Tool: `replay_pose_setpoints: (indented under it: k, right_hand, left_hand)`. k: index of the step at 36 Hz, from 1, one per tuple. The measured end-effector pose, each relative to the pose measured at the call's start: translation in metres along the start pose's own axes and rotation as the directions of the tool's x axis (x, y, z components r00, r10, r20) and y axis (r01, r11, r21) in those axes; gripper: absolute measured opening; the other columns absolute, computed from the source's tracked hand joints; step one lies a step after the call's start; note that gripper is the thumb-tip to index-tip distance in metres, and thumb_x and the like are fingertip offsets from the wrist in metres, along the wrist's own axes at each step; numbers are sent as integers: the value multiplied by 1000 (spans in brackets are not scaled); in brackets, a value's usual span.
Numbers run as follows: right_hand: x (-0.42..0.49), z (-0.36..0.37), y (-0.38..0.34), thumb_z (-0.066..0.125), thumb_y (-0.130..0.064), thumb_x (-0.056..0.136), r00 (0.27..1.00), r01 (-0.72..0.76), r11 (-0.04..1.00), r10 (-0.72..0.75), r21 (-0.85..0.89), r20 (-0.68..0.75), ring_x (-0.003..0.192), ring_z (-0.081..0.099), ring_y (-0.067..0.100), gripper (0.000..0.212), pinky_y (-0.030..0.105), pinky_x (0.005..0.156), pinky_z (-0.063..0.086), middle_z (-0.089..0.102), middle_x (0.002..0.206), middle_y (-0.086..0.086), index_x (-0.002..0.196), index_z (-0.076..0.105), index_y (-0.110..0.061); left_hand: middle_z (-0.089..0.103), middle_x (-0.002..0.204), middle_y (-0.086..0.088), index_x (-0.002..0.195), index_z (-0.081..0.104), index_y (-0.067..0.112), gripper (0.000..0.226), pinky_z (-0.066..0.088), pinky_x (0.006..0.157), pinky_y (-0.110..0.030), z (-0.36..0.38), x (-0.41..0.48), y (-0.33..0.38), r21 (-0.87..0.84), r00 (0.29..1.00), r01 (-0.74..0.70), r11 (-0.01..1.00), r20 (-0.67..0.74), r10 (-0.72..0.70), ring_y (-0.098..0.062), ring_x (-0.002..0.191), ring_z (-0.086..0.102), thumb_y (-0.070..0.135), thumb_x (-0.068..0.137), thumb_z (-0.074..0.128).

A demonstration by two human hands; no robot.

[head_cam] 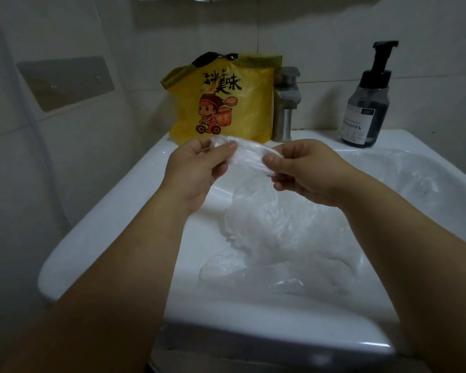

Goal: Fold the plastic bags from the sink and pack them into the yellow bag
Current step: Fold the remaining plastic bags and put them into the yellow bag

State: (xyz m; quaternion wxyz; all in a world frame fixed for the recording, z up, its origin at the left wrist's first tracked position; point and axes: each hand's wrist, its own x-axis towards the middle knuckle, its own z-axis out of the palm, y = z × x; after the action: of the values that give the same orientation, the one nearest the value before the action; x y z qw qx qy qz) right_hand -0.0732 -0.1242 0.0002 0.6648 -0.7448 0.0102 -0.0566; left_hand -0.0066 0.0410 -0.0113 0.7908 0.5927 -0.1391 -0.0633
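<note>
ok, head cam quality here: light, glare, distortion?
Head view: dim, flat light; wide-angle bending along the white ceramic sink rim; the clear crumpled plastic bag pinched between left hand and right hand nearly vanishes against the basin; yellow printed plastic bag legible; dark pump bottle label unreadable.

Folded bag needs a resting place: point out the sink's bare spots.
Bare: the sink's left rim, and the ledge between faucet and soap bottle. Crowded: the basin, full of plastic bags; yellow bag fills the back.
</note>
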Motion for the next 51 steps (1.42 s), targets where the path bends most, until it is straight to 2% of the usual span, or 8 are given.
replay_pose_setpoints:
  k: [5, 8, 12, 15, 23, 26, 29, 51]
  right_hand:
    - [0, 14, 1, 54, -7, 94, 1000, -27, 979, 29, 204, -3, 52, 51, 11, 21, 17, 52, 50, 53, 71, 12, 102, 61, 11]
    - [-3, 26, 3, 49, -3, 96, 998, -10, 982, -1, 191, 59, 50, 48, 13, 19, 20, 51, 48, 52, 66, 12, 92, 60, 11]
    - [-3, 30, 5, 48, -1, 96, 1000, 11, 993, -10, 121, -8, 51, 50, 17, 18, 30, 62, 51, 54, 63, 12, 88, 61, 9]
    - [-3, 32, 5, 54, -9, 95, 1000, 7, 995, -4, 96, -23, 51, 55, 14, 26, 40, 74, 57, 60, 68, 12, 100, 62, 15]
    - [-2, 21, 2, 58, -4, 92, 998, -66, 990, 66, 125, 10, 48, 52, 8, 11, 16, 51, 50, 57, 76, 13, 93, 63, 5]
    - [-1, 14, 3, 60, -5, 91, 996, -90, 991, 90, 94, 6, 49, 53, 7, 16, 16, 51, 50, 58, 81, 14, 100, 63, 8]
    - [1, 8, 5, 61, -7, 91, 993, -113, 990, 115, 84, -24, 55, 52, 10, 17, 17, 51, 50, 57, 79, 13, 103, 63, 6]
    - [2, -9, 3, 51, 5, 93, 995, -93, 973, 86, 210, 39, 51, 57, 17, 16, 25, 53, 56, 60, 65, 13, 92, 64, -5]
  left_hand:
    - [65, 116, -10, 126, 55, 9, 63, 51, 94, -34, 9, -4, -3, -110, 980, 153, 982, 147, -136, -22, 109, 61, 42, 74, 70]
    - [64, 105, -11, 116, 62, 12, 60, 53, 92, -37, 23, -13, -14, 116, 914, 245, 963, 304, -269, -21, 97, 60, 53, 72, 65]
    - [69, 69, 2, 98, 66, 14, 25, 56, 83, -35, 36, -14, -18, 102, 944, 211, 972, 237, -230, -10, 62, 64, 35, 96, 52]
    - [71, 86, 3, 93, 70, 25, 30, 52, 62, -26, 35, -12, -17, 88, 958, 172, 981, 216, -187, -8, 65, 64, 34, 101, 43]
    - [70, 68, 0, 86, 65, 12, 34, 55, 69, -26, 16, 2, -2, -60, 992, 115, 992, 52, -112, -10, 68, 67, 34, 101, 45]
    - [63, 71, 2, 88, 64, 14, 28, 47, 51, -18, 3, 3, -7, 238, 998, 56, 970, -9, -56, -4, 56, 58, 36, 99, 50]
    - [65, 63, 5, 94, 64, 17, 22, 46, 49, -17, -2, 0, -9, 409, 997, 26, 912, 60, -56, -2, 51, 55, 36, 98, 53]
    - [69, 66, -7, 89, 64, 11, 18, 56, 57, -17, -7, -8, 5, 172, 960, 167, 971, 196, -200, -8, 57, 65, -5, 91, 57]
